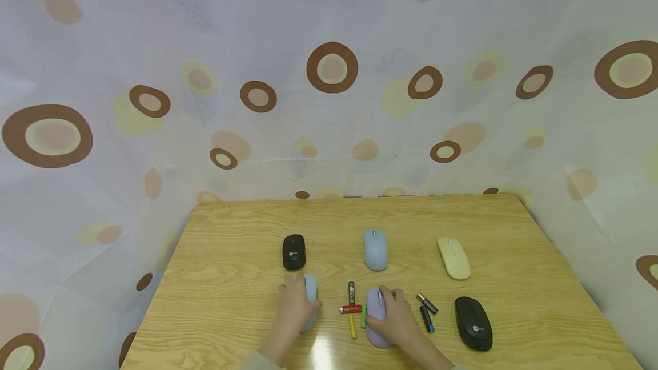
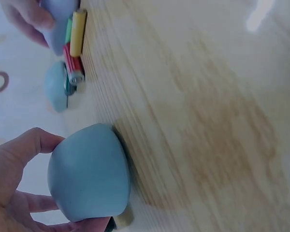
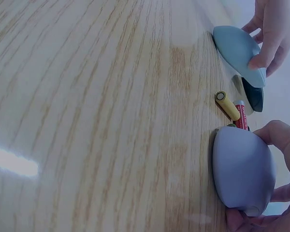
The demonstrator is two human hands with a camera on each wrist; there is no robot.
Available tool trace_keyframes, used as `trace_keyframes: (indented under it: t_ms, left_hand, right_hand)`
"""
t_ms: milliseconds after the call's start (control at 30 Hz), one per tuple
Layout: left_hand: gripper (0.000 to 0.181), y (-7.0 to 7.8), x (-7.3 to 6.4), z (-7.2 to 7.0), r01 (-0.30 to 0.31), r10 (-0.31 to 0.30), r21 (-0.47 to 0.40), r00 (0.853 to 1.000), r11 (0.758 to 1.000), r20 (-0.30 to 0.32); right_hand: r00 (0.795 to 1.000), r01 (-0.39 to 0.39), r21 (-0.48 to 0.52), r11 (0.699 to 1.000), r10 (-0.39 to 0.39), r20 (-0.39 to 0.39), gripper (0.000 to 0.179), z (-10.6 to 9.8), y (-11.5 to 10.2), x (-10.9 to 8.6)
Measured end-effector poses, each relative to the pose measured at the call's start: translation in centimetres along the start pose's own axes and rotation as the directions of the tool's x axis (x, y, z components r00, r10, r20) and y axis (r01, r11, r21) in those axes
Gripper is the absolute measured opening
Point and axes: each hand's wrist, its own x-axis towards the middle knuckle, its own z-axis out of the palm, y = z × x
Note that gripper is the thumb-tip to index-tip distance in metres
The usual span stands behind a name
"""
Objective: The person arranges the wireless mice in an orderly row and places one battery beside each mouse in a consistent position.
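My left hand (image 1: pixel 293 308) grips a light blue computer mouse (image 2: pixel 89 174) by its sides, thumb on one side and fingers on the other. Part of that mouse is hidden under the hand in the head view. To the right, my right hand (image 1: pixel 401 320) holds a lilac mouse (image 3: pixel 244 169) between thumb and fingers, low at the tabletop. Between the two hands lie several loose batteries: a black-and-green one (image 1: pixel 352 293), a red one (image 1: pixel 350 309), a yellow one (image 1: pixel 352 326) and a green one (image 1: pixel 363 317) close to the lilac mouse.
A small black mouse (image 1: pixel 294 252) sits just beyond my left hand. Farther back are another light blue mouse (image 1: pixel 376 250) and a cream mouse (image 1: pixel 454 258). Right of my right hand lie two dark batteries (image 1: pixel 426 320) and a larger black mouse (image 1: pixel 473 324). Patterned cloth (image 1: pixel 329 130) surrounds the wooden table (image 1: pixel 231 290).
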Motion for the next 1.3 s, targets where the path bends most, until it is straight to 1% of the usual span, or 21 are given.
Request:
trace_keyframes:
  t_ms: [100, 233, 400, 567, 733, 933, 1100, 1300]
  left_hand:
    - [0.077, -0.5, 0.5, -0.4, 0.017, -0.017, -0.007, 1.000, 1.000, -0.010]
    - [0.076, -1.1, 1.0, -0.7, 0.053, -0.053, 0.005, 0.999, 0.999, 0.000]
    - [0.073, -1.8, 1.2, -0.8, 0.079, -0.079, 0.007, 0.997, 0.997, 0.015]
    - [0.073, -2.1, 1.2, -0.9, 0.107, -0.107, 0.004, 0.993, 0.994, 0.039]
    - [0.075, -2.4, 0.9, -1.2, 0.136, -0.135, -0.013, 0.989, 0.991, 0.064]
    - [0.075, -2.7, 0.4, -1.4, 0.133, -0.129, -0.038, 0.988, 0.990, 0.080]
    - [0.074, -2.9, 0.4, -1.5, 0.116, -0.113, -0.036, 0.991, 0.993, 0.077]
    - [0.075, -3.0, 0.4, -1.3, 0.117, -0.114, -0.027, 0.991, 0.993, 0.076]
  right_hand:
    - [1.000, -0.004, -0.004, 1.000, 0.004, 0.000, 0.077, 0.0, 0.0, 0.0]
    - [1.000, -0.004, -0.002, 1.000, 0.004, -0.002, 0.076, 0.0, -0.1, -0.1]
    - [1.000, -0.003, -0.001, 1.000, 0.003, -0.002, 0.076, 0.0, -0.2, -0.1]
    - [1.000, -0.004, -0.007, 1.000, 0.004, -0.001, 0.077, 0.0, -0.2, -0.1]
    - [1.000, -0.008, -0.010, 1.000, 0.008, -0.001, 0.077, 0.0, -0.2, -0.2]
    - [1.000, -0.006, -0.008, 1.000, 0.006, 0.001, 0.077, -0.1, -0.3, -0.2]
    - [1.000, -0.003, -0.008, 1.000, 0.003, -0.003, 0.077, -0.1, -0.3, -0.2]
    - [1.000, 0.002, -0.006, 1.000, -0.002, -0.007, 0.077, -0.1, -0.2, -0.2]
